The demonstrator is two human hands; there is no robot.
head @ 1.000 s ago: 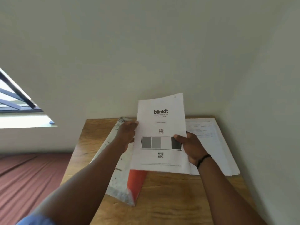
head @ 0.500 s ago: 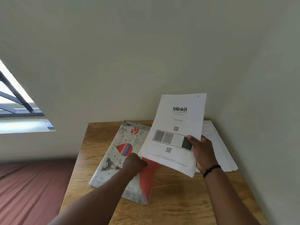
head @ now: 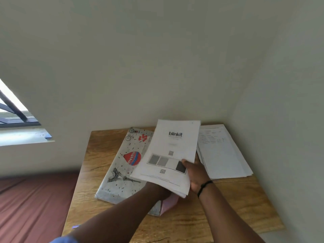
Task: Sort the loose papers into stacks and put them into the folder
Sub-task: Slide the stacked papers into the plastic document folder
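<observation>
Right hand point(head: 196, 174) pinches the sheaf of papers point(head: 172, 151), thumb on top, now lowered over the folder point(head: 122, 165) on the table point(head: 228, 207). Left hand point(head: 162, 190) has slipped beneath the sheaf at the folder's near edge; fingers hidden, cannot tell their state, probably lifting the cover. Insertion looks imminent. Second stack point(head: 222, 155) waits at right.

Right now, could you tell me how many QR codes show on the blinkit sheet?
2: one QR code above the grey boxes, another below them on the blinkit sheet; pages beneath may hide more.
</observation>
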